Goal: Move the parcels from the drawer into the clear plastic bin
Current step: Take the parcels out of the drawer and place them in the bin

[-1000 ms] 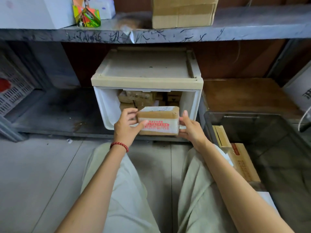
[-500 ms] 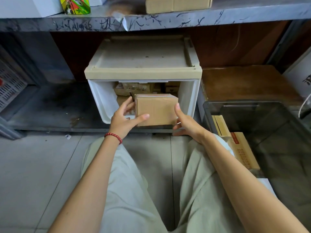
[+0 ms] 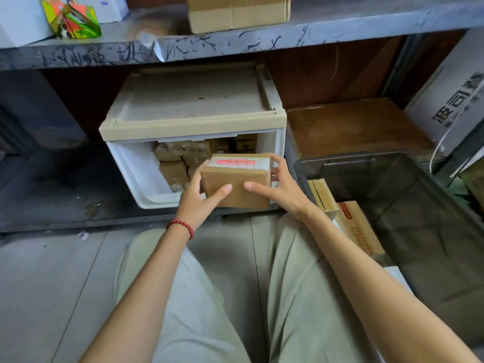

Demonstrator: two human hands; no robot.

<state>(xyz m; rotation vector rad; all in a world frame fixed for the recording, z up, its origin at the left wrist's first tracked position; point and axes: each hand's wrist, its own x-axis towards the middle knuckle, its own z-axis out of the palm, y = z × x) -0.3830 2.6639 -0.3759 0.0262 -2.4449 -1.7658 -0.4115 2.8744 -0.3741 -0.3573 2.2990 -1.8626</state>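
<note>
One parcel (image 3: 235,186), brown carton, red-printed tape: held in the air before the open drawer (image 3: 131,169) at the low shelf's (image 3: 52,205) front edge. left hand (image 3: 199,199), right hand (image 3: 281,191): grip clasping its opposite sides, thumbs on the near face. stored parcels (image 3: 180,151) inside drawer; binned parcels (image 3: 358,229) in clear plastic bin (image 3: 340,156), right.

Noted grey tiled floor (image 3: 52,284) with pale seams and small scraps near the shelving foot. Found grey upper shelf (image 3: 262,45) heavily scratched and scribbled along its front edge, bearing a cardboard carton (image 3: 238,11), a multicoloured pack (image 3: 73,22) and a white box (image 3: 18,22). Observed dark, stained lower shelf (image 3: 65,184), reddish-brown back panel (image 3: 327,74) and worn brown board (image 3: 353,127) at right. Lit evenly and softly.
</note>
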